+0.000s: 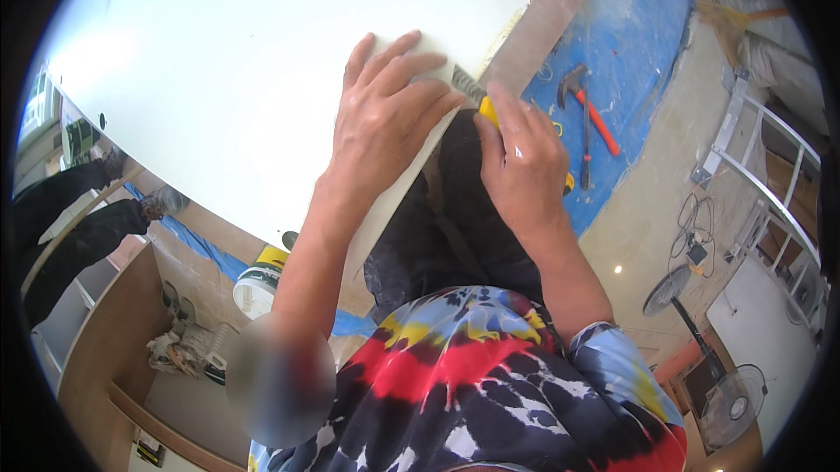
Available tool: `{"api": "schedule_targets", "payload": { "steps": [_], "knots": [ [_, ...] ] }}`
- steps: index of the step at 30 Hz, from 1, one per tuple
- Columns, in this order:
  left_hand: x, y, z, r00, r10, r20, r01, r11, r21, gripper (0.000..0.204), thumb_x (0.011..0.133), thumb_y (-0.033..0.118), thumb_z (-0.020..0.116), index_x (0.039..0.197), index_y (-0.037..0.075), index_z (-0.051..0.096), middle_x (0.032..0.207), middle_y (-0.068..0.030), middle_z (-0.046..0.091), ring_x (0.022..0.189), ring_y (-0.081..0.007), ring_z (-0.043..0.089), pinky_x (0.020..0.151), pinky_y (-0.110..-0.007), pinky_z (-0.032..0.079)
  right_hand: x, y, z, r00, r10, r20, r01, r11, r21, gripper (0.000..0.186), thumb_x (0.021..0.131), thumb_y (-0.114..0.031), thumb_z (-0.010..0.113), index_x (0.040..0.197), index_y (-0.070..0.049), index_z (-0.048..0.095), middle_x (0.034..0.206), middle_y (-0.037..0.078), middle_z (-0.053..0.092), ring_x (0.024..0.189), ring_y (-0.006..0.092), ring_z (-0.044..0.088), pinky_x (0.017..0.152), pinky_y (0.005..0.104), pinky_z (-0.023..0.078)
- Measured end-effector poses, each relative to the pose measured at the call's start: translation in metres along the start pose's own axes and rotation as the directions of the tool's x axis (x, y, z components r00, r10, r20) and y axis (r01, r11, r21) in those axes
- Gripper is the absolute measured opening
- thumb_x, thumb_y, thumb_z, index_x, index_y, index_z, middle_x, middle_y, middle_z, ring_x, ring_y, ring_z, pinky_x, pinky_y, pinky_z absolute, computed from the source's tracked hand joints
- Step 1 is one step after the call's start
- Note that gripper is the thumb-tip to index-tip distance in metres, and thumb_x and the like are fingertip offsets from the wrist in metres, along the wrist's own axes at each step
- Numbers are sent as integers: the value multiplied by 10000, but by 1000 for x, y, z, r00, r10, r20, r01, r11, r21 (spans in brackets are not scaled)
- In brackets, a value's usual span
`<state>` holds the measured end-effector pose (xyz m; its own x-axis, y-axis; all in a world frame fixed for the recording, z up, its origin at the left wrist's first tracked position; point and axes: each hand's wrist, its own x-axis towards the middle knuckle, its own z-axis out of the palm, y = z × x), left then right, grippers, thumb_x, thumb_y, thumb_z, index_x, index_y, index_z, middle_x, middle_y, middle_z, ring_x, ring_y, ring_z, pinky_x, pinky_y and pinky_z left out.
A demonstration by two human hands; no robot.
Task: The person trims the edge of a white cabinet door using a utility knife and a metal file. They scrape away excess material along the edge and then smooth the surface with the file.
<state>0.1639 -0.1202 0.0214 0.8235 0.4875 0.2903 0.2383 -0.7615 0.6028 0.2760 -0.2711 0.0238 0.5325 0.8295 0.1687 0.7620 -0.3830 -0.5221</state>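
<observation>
A large white panel [219, 61] stretches from the far left to my lap, with a rough yellowish edge [503, 34] at its right end. My left hand [385, 118] lies flat on the panel with the fingers spread, near its right corner. Just to the right, my right hand [525, 153] is closed around a yellow-handled bladed tool [488, 111]. The tool's grey, striped blade [468, 84] rests at the panel's corner, close to my left fingertips. Most of the handle is hidden by my right hand.
A claw hammer [599, 120] with a red handle and a thin dark tool [586, 148] lie on blue sheeting [626, 61]. A white bucket [256, 288] stands under the panel. A metal ladder [770, 183] and a fan [735, 406] are at right. Another person's legs [79, 201] show at left.
</observation>
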Motion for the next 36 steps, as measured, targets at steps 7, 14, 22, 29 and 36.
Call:
{"api": "schedule_targets", "payload": {
  "steps": [7, 14, 22, 29, 36],
  "knots": [
    [11, 5, 5, 1000, -17, -20, 18, 999, 44, 111, 820, 167, 791, 926, 141, 808, 1104, -63, 708, 1273, -298, 575, 1154, -543, 321, 2, 2, 0, 999, 31, -5, -31, 1000, 1, 391, 876, -102, 726, 1247, -11, 639, 934, 142, 676, 840, 345, 668, 707, 416, 544],
    [12, 3, 5, 1000, 5, -9, -4, 999, 43, 112, 806, 147, 777, 906, 173, 819, 1095, -69, 700, 1268, -317, 567, 1159, -551, 310, 5, 5, 0, 1000, -2, -21, 3, 1000, 29, 366, 877, -99, 722, 1226, -14, 653, 903, 161, 672, 788, 354, 668, 687, 429, 545],
    [19, 0, 14, 1000, 16, -23, -15, 999, 32, 139, 829, 111, 740, 926, 169, 821, 1089, -70, 696, 1285, -315, 549, 1165, -565, 293, 13, 9, 0, 999, 23, -39, -22, 1000, 14, 333, 881, -109, 716, 1195, -15, 663, 903, 163, 678, 796, 361, 677, 682, 431, 549],
    [43, -4, 21, 997, 66, -41, -63, 995, 75, 108, 840, 131, 741, 910, 150, 822, 1102, -91, 699, 1253, -323, 571, 1163, -563, 293, 27, 20, 1, 997, 24, -78, -20, 998, 52, 317, 885, -108, 711, 1184, -10, 665, 889, 180, 683, 789, 377, 683, 678, 440, 549],
    [60, -3, 29, 995, 35, -89, -28, 997, 77, 122, 848, 148, 750, 934, 184, 829, 1072, -79, 712, 1254, -299, 574, 1168, -531, 308, 45, 28, -6, 997, 22, -72, -19, 999, 43, 298, 876, -95, 718, 1156, -2, 674, 887, 193, 684, 784, 393, 680, 669, 442, 547]
  ]
}}
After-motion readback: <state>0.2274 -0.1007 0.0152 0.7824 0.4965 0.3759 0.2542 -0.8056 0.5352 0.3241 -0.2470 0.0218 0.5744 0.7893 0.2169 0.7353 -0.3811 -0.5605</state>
